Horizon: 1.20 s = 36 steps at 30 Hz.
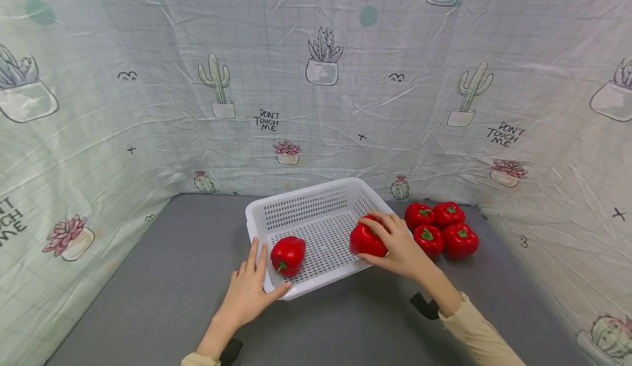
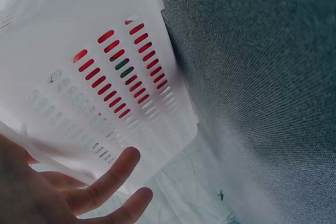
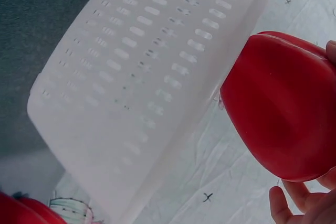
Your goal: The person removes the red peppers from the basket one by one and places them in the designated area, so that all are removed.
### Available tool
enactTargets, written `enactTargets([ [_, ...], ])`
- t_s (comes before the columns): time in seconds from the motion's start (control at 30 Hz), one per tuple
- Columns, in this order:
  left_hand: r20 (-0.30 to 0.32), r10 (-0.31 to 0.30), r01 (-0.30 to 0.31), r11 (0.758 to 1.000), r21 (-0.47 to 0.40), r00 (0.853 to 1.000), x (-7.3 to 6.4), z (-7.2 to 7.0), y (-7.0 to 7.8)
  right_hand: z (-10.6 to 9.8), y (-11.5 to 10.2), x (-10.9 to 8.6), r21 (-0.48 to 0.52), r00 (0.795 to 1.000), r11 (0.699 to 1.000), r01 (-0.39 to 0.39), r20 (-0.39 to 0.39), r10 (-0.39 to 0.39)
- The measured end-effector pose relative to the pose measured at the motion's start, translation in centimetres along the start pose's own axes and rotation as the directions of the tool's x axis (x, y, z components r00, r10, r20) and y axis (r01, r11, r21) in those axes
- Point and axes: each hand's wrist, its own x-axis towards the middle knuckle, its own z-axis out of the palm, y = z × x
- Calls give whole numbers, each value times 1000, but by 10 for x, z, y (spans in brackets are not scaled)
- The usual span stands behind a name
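A white perforated plastic basket (image 1: 316, 289) stands at an angle on the grey surface. Inside it, near the left end, lies a red bell pepper (image 1: 288, 255) with its green stem toward me. My left hand (image 1: 247, 289) rests at the basket's near left corner, fingers spread along the left rim and thumb on the front rim. In the left wrist view, fingers (image 2: 107, 179) extend beside the outer wall. My right hand (image 1: 397, 245) holds a second red bell pepper (image 1: 366, 238) over the basket's right end. The right wrist view shows this pepper (image 3: 286, 108) above the rim.
Several red bell peppers (image 1: 461, 241) stand grouped just right of the basket, stems up. A grey cloth-like surface (image 1: 163, 278) lies under everything. Behind and at both sides hangs a pale sheet (image 1: 316, 113) printed with potted plants.
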Motion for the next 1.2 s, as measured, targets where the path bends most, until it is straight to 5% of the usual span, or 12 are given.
enactTargets([
  [0.47,-4,8,-8,1000,6,1000,1,-1,-1,-12,4,-21,-43,999,999,-1,-53,-1],
  [0.8,-10,12,-12,1000,5,1000,0,1,-1,-20,9,-41,-63,996,996,-70,-52,66],
  [1.2,-22,19,-19,1000,-4,1000,-1,1,0,-17,29,-67,-44,976,995,-91,-202,80],
])
